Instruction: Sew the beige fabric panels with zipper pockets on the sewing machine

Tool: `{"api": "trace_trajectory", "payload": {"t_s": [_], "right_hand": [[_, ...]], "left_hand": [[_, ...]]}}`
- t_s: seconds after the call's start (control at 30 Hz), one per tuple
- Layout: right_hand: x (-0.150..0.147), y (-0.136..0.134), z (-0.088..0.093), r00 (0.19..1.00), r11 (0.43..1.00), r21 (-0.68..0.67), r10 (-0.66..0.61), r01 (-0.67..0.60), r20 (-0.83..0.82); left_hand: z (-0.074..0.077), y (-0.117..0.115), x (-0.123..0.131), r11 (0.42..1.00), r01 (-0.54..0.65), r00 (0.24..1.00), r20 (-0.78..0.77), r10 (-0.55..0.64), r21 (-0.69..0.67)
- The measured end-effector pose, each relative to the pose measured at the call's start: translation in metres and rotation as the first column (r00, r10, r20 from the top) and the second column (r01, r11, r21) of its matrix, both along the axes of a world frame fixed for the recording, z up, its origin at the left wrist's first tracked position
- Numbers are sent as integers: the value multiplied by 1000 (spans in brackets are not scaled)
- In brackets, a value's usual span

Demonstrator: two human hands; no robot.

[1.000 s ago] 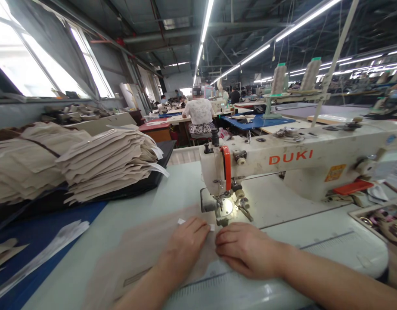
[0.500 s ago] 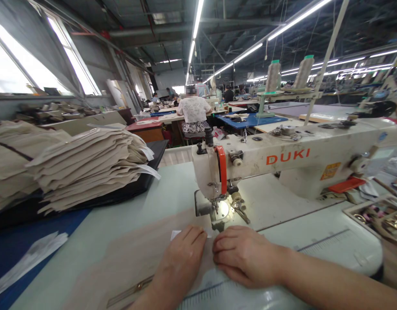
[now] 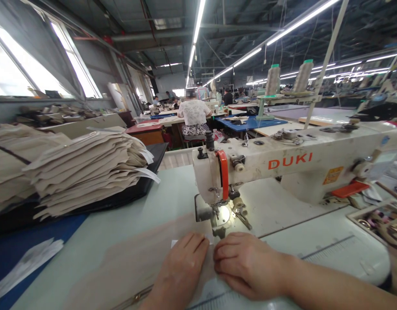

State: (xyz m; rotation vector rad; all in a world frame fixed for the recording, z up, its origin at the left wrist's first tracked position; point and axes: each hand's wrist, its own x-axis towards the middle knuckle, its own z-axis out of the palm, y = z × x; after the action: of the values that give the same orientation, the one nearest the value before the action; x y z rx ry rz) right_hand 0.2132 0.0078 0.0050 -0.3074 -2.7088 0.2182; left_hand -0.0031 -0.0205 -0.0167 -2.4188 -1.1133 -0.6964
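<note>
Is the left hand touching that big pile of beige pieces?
No, the left hand is in front of the sewing machine, clearly apart from the pile.

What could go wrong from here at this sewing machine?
1. The left hand and right hand are close to the presser foot, so fingers might stray under it if the sewing machine runs.
2. The pale fabric panel could skew, since much of it spreads out left of the hands.
3. The beige fabric stack looks uneven and might slide.
</note>
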Motion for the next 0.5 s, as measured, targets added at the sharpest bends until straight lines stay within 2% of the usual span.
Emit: {"api": "trace_trajectory", "payload": {"t_s": [0.2,0.37,0.43,0.5], "right_hand": [[0,0,-1,1000,1000,-8,4,-4,0],[-1,1,1,1000,1000,-20,2,-3,-19],[-1,3,1,998,999,-21,-33,32,-44],[-1,6,1,991,993,-21,-118,117,-68]], "left_hand": [[-2,-1,-1,1000,-10,1000,5,10,-20],[2,0,3,999,3,1000,18,-4,36],[5,0,4,999,3,1000,14,-4,37],[6,0,4,1000,2,1000,-1,-2,18]]}}
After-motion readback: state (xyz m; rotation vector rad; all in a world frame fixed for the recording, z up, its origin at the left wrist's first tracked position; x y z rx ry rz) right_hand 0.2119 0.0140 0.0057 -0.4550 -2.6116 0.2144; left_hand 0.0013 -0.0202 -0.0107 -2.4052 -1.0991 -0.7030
